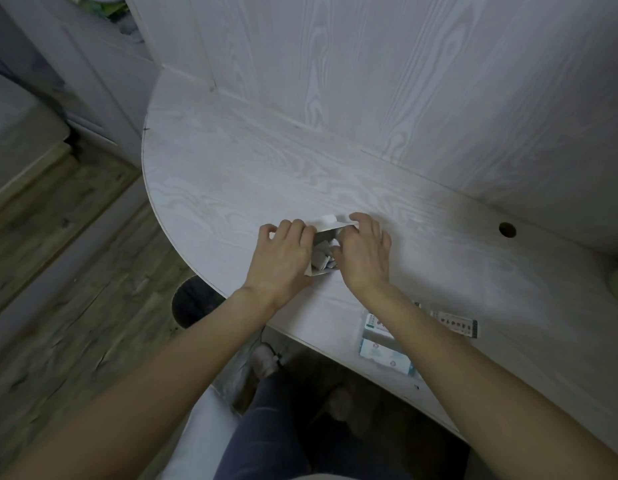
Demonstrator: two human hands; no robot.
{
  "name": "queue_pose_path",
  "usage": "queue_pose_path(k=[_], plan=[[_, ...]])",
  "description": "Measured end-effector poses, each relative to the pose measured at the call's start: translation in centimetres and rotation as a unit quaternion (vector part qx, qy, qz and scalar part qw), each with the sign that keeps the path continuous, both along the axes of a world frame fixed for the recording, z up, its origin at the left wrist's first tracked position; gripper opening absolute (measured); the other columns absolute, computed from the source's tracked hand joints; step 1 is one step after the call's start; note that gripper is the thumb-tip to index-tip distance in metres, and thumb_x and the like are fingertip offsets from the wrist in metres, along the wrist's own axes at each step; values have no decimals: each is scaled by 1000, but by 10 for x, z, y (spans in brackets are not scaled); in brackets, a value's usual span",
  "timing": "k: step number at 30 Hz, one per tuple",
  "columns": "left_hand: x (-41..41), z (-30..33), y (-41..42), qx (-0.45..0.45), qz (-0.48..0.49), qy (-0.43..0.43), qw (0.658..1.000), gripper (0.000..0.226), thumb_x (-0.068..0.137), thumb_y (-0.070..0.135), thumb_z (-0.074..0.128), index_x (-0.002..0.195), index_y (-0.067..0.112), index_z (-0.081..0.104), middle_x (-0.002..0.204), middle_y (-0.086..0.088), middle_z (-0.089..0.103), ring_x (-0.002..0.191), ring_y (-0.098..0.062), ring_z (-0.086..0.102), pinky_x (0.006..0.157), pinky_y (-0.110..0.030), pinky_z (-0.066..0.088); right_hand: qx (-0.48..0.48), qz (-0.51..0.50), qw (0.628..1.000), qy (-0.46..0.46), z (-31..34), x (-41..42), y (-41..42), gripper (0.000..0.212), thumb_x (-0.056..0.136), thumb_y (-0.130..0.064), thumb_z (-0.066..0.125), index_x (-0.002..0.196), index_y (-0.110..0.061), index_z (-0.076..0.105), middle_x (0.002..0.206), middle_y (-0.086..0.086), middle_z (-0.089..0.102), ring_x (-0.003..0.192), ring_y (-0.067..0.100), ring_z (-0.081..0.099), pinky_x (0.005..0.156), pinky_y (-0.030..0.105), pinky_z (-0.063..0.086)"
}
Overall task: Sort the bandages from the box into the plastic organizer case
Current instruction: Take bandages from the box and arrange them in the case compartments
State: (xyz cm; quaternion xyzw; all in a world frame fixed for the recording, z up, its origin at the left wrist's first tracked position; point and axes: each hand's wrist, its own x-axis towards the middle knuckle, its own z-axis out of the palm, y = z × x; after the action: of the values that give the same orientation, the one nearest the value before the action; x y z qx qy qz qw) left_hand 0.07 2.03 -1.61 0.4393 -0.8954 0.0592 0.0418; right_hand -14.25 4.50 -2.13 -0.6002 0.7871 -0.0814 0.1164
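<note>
Hands meet over a small white box (324, 249) in the middle of the worktop (231, 174). Both bare arms reach out from the near side. The left hand (283, 259) lies on the left side of the box with its fingers curled over the top edge, gripping it. The right hand (364, 252) is on the right side, with its fingers bent over the far edge and its thumb at the opening, so it grips the box too.

The box is open on top. Its white flap (330, 220) sticks up at the far side. Inside are small white and pale blue bandages (323, 259), lying in a jumble.

Near the right arm, at the near edge of the worktop, sits the clear plastic organizer case (387, 351) with white and blue packets inside. The arm hides part of it. Just right of the arm lies a white strip with dark dots (456, 323).
</note>
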Motion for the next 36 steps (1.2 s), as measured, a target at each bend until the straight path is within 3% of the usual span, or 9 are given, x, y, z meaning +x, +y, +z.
queue_pose_path(k=[11,15,19,23,25,27,31,33,36], plan=[[7,-4,-7,37,33,22,999,72,47,40,84,107,9,62,98,-5,60,88,-25,59,77,-37,44,-2,33,998,-59,-3,0,-2,18,91,-17,56,106,-12,65,143,3,35,135,21,26,115,43,11],[6,1,-17,152,71,-25,985,73,79,48,64,138,15,36,135,-2,43,130,-23,33,110,-45,17,-87,4,992,-97,12,-10,-1,18,90,-14,57,94,-2,69,141,7,38,132,23,29,108,32,24],[4,9,-27,214,94,-31,972,86,82,50,63,147,13,20,150,-2,29,143,-22,13,113,-56,0,-125,-32,981,-145,30,-28,2,17,91,-10,57,95,1,69,130,8,44,123,22,30,84,9,19],[-5,19,-24,175,39,43,983,91,84,51,59,151,13,9,158,-1,14,146,-18,0,114,-53,-9,-109,-88,950,-278,38,-50,7,11,89,-8,59,86,1,64,105,11,59,102,21,53,77,22,39],[-19,32,-21,245,2,228,942,76,90,43,56,149,14,20,152,-1,29,142,-17,18,118,-34,14,-90,-103,911,-389,45,-59,12,11,90,-6,58,80,-6,62,91,13,66,85,23,66,63,27,50],[-33,45,-21,387,0,324,863,59,94,37,53,145,16,32,137,5,46,126,-11,40,94,-8,36,-63,-104,863,-491,54,-62,19,13,93,-4,55,81,-8,61,86,12,69,74,23,71,52,21,48],[-56,59,-26,567,-8,324,757,35,101,33,38,101,11,66,91,1,66,79,-2,62,75,-15,45,-80,-94,839,-531,61,-71,33,13,92,2,55,85,-5,63,83,6,69,68,11,70,62,19,53],[-62,61,-28,648,-20,300,700,38,101,32,38,103,6,66,94,-9,71,82,-11,69,78,-19,52,-86,-100,837,-530,61,-77,41,10,91,4,54,94,4,63,88,10,68,71,9,69,69,20,56],[-70,62,-24,691,-39,273,668,33,100,26,43,106,1,65,95,-17,71,78,-17,70,71,-21,54,-106,-116,822,-548,61,-81,58,16,89,3,58,104,5,65,95,13,69,77,12,70,71,20,55]])
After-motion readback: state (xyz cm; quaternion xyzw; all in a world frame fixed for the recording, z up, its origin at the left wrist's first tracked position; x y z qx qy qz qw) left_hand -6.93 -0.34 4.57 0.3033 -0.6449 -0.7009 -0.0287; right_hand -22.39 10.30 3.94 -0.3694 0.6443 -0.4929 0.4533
